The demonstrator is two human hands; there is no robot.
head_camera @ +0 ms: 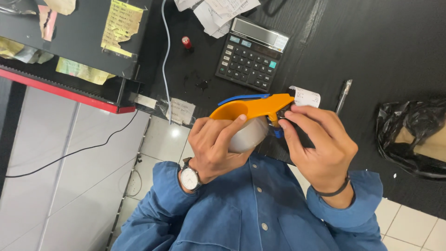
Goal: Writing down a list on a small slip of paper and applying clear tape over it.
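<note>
Left hand point(214, 144) grips the light, rigid orange tape dispenser point(253, 111) by its roll; right hand point(316, 144) pinches its cutter end.

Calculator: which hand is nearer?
Left. The left hand, gripping the tape dispenser, sits just below the calculator; the right hand is lower and further right.
</note>
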